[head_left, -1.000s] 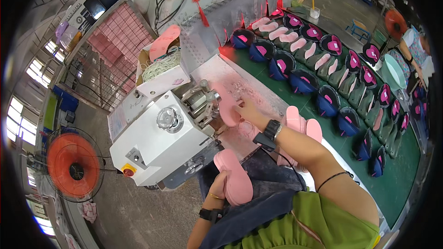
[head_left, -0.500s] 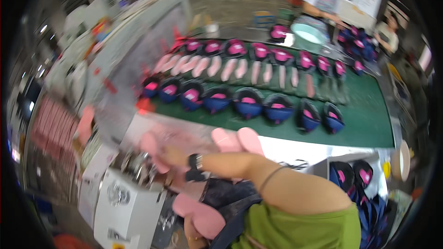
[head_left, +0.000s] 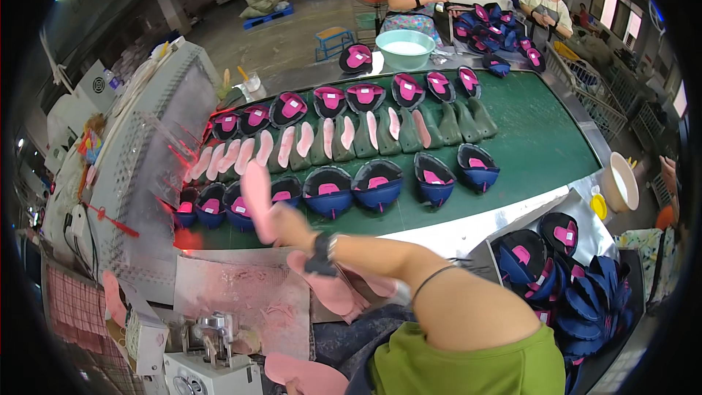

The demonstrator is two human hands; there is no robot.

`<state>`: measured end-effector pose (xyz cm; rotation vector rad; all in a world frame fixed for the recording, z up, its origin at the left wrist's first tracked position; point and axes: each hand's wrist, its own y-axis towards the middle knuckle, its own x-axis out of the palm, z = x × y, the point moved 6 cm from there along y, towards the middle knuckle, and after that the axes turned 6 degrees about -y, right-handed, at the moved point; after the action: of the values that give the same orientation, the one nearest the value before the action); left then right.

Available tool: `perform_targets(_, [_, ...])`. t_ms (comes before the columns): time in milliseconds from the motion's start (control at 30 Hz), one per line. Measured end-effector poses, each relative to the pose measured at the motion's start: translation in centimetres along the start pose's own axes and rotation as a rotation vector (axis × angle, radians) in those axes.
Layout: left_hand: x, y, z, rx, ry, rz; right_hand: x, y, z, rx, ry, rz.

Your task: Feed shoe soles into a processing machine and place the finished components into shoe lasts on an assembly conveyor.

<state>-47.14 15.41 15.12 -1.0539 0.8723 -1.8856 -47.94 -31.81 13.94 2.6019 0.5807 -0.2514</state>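
Here, right hand (head_left: 281, 223) gripping a pink insole (head_left: 256, 194) over the green conveyor belt (head_left: 541, 139); left hand hidden, state unclear.

The green conveyor belt (head_left: 541, 139) looks matt and slightly rough, edged by dull brushed-metal plates (head_left: 241, 296). The pink insole (head_left: 257, 197) appears soft, foam-like and matt — the navy shoe uppers (head_left: 376, 186) look like cloth. The round basin (head_left: 404, 47) is smooth plastic.
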Motion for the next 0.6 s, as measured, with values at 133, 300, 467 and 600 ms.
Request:
perform_targets(133, [-0.5, 1.0, 0.0, -0.035, -0.017, -0.011, -22.7, -0.6, 4.8, 0.468, -0.079, 0.353])
perform_targets(300, [0.1, 2.3, 0.0, -0.081, -0.023, -0.001, -45.0, -5.6, 8.6, 0.544, -0.856, 0.698])
perform_targets(467, [1.6, 2.7, -0.7, -0.153, -0.142, -0.17, -51.9, -7.1, 12.6, 0.618, -0.793, 0.535])
perform_targets(600, [1.7, 2.5, -0.7, -0.052, -0.064, -0.09, -46.7, -4.2, 12.5, 0.325, -0.778, 0.717])
